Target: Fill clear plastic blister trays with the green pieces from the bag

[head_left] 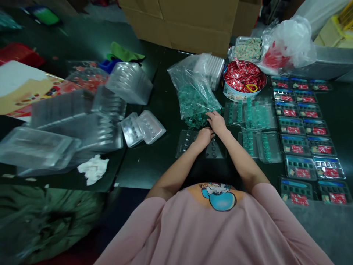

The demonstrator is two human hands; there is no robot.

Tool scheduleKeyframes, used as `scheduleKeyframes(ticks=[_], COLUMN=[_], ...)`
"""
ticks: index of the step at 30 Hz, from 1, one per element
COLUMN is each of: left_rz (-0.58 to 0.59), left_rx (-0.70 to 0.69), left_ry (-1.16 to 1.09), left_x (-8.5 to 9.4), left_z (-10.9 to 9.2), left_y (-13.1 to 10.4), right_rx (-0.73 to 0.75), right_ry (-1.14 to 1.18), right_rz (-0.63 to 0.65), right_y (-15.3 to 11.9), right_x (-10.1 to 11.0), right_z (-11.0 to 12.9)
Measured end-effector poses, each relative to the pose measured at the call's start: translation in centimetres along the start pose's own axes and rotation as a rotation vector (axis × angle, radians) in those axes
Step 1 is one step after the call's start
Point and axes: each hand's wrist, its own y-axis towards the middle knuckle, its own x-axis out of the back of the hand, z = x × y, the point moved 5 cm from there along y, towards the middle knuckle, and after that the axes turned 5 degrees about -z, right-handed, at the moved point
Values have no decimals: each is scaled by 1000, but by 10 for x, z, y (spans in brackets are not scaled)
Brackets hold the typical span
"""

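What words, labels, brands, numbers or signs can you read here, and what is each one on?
None can be read.
Small red packets with white flecks: any lettering too small.
Round pale-blue patterned tin: side print too small and blurred.
White, yellow and red printed board: any lettering too blurred.
Clear plastic bag of green pieces: no lettering discernible.
Pale pink shirt: cartoon print, no legible words.

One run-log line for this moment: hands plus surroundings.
left hand: over clear packaging | right hand: beside green pieces | grips: unclear | red packets: in round tin | filled packs: columns at right
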Motion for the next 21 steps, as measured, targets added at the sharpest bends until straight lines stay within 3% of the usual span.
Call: scheduleKeyframes(ticks=[4,8,11,13,15,17,21], left_rz=[8,-16,-216,-390,-471,-478,-436], left_rx=[38,102,220,321,397,419,400], left_ry=[-22,-222,-496,-739,-976,-1105,-1133], left_x=[2,8,19,25,25,24,26], left_z=[1,8,18,24,24,20,10], left_y=[2,0,-4,-9,-14,-16,-22], right_rx=[4,-98,-247,-295,-291,-271,-249], right_ry=[-21,222,592,853,1030,1107,1088], right_rz=[12,-121,-206,-179,-131,-102,-81], right_y=[9,7,-5,-18,-34,-50,-74], right_x=[-9,-4,0,-1,0,4,12], right_z=[0,-19,-34,-37,-32,-26,-19])
